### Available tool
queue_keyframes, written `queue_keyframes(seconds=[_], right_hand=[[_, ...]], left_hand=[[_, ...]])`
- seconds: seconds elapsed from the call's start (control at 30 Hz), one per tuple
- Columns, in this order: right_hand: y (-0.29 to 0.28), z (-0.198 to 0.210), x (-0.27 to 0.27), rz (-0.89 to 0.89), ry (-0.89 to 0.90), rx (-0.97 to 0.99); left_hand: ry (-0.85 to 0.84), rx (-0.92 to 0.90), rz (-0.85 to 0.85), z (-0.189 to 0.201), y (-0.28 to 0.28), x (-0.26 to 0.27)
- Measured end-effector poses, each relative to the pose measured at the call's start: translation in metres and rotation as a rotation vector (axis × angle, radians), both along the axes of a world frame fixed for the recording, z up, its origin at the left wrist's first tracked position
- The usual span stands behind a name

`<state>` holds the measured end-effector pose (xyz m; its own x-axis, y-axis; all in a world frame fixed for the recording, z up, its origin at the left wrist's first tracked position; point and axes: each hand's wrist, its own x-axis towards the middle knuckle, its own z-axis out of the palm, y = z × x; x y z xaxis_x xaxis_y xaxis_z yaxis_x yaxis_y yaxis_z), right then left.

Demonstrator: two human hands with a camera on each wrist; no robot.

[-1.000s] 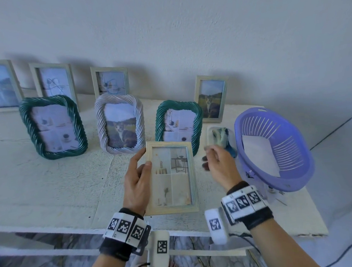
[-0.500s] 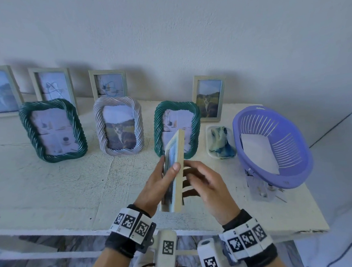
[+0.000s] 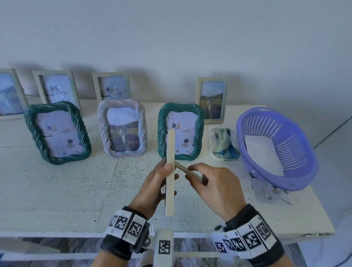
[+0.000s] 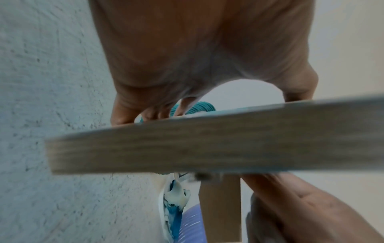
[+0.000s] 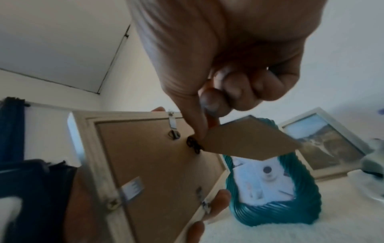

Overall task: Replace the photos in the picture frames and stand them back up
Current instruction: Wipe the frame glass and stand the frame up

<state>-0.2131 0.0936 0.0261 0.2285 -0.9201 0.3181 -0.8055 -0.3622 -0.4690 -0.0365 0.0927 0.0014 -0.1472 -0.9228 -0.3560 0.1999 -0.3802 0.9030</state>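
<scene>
The frame (image 3: 170,171) was held on edge above the table (image 3: 49,196), its long axis running away from the person and slightly up, glass side toward the left and backing toward the right. The left hand (image 3: 154,189) gripped it from the glass side, thumb (image 3: 167,167) over the near edge and fingertips curling round to the backing, as the right wrist view showed. The right hand (image 3: 215,185) sat just right of it, thumb and forefinger pinching the stand (image 5: 249,141), a brown leg hinged at a dark hinge (image 5: 193,145) near the middle of the backing and swung out from it at an angle. So the part to work lay directly between the two hands, with the right hand nearer it.

Metal clips (image 5: 173,126) lay across the backing's rim at the top and lower edges; I judged they would have to turn aside before the backing could come out.

Just behind the frame stood a green frame (image 3: 180,131), close enough to be knocked. A small dish (image 3: 224,144) and a purple basket (image 3: 277,146) with white paper inside lay to the right. Further frames (image 3: 123,128) stood in two rows toward the wall.
</scene>
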Motion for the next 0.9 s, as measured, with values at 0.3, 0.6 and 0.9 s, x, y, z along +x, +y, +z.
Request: queue_keyframes(seconds=[0.3,0.6,0.9], right_hand=[[-0.002,0.014,0.016,-0.265,-1.144,0.916],[-0.028,0.027,0.010,-0.067,-1.149,0.937],[-0.116,0.124,0.015,0.163,-0.755,0.290]], left_hand=[[-0.202,-0.143,0.106,0.006,0.003,0.008],[-0.045,0.116,-0.104,0.052,-0.026,0.035],[-0.160,-0.132,-0.097,0.157,-0.110,0.071]])
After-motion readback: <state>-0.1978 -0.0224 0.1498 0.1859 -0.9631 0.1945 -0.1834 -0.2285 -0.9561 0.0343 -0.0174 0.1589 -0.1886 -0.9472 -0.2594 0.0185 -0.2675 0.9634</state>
